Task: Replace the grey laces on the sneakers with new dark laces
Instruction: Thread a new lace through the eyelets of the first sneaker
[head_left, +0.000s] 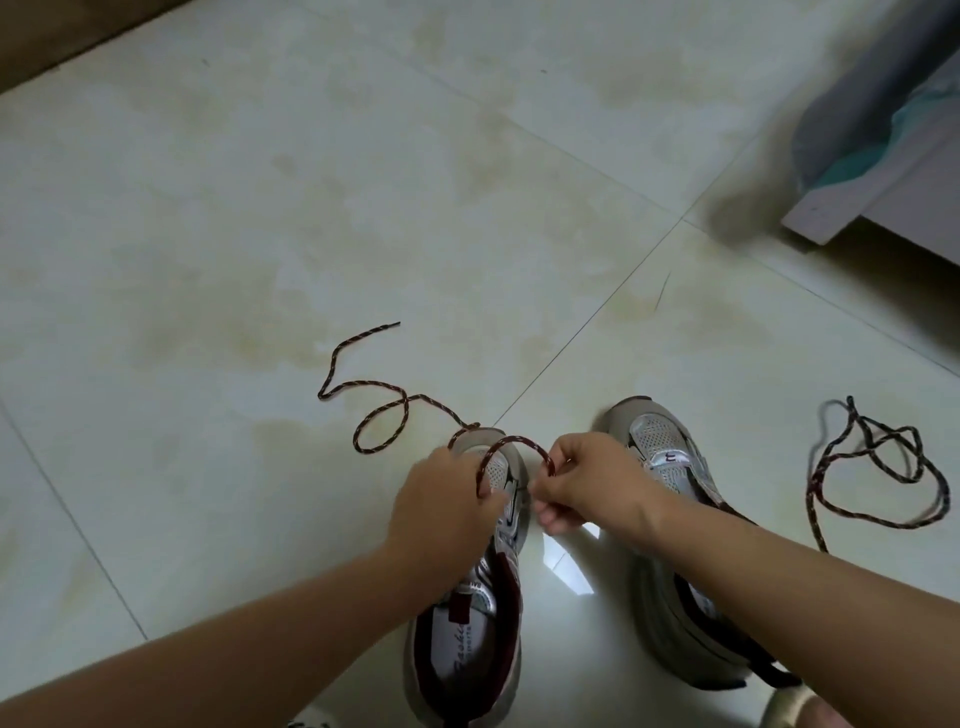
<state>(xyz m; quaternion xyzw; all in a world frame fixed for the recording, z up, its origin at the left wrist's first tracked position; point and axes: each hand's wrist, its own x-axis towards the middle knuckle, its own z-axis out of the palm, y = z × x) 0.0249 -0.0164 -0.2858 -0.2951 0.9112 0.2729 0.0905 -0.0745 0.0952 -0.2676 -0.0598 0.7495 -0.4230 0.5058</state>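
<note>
Now both hands, left (441, 506) and right (582, 483), pinch the dark red-flecked braided lace (514, 441) at the left grey mesh sneaker's (467, 623) lowest eyelets; next, likely evening its ends.

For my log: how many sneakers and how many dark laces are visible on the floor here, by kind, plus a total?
Sneakers: 2, left sneaker and right sneaker
Dark laces: 2, lace being threaded and loose lace
Total: 4

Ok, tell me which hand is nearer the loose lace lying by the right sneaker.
Right. The right hand is between the sneakers, nearer the loose lace; the left hand is farther, over the left sneaker.
</note>
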